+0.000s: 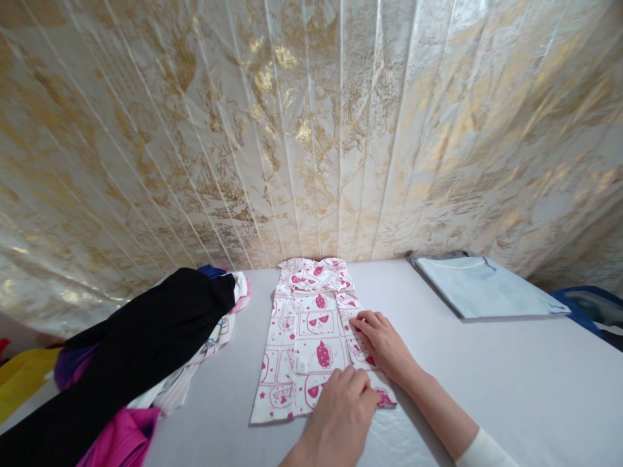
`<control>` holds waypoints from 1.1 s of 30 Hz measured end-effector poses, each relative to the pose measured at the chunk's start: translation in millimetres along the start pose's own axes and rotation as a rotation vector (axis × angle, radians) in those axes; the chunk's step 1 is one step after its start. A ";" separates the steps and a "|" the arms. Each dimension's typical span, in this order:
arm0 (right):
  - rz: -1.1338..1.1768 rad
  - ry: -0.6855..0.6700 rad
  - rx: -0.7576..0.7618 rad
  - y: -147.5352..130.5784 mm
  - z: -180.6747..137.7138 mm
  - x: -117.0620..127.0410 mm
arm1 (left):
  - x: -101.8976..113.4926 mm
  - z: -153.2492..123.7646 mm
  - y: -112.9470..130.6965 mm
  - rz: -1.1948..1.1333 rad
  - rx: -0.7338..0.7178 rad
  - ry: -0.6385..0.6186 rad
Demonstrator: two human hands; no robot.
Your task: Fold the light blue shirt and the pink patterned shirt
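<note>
A white garment with a pink cartoon print (306, 331) lies folded into a long strip on the white table (487, 389), its far end at the wall. My left hand (341, 408) rests flat on the near right part of the garment, fingers stretched forward. My right hand (382, 340) lies flat on the garment's right edge a little farther away, fingers pointing left along the fold. Neither hand holds anything; both press down on the cloth.
A heap of clothes sits at the left: a black garment (131, 357) on top, pink cloth (121, 441), and yellow cloth (24, 379) beneath. A folded light blue garment (487, 288) lies at the back right. A gold and white sheet (311, 130) covers the wall.
</note>
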State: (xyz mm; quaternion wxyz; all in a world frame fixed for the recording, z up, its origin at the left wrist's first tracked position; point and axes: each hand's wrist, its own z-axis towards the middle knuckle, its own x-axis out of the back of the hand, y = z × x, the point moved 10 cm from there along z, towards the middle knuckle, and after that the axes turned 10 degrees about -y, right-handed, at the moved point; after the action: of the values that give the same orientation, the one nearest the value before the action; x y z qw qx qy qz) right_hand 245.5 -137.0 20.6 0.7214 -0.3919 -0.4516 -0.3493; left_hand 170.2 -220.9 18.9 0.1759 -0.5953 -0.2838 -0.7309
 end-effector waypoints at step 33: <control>0.074 0.027 0.037 -32.3 -4.0 -18.7 | 13.0 0.3 -8.8 -0.027 0.031 -0.185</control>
State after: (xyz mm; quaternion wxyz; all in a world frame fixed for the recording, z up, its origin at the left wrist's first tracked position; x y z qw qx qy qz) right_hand 212.8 -152.2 10.3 0.7471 -0.3904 -0.4331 -0.3192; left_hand 162.3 -212.9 29.7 0.1481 -0.6536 -0.3180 -0.6706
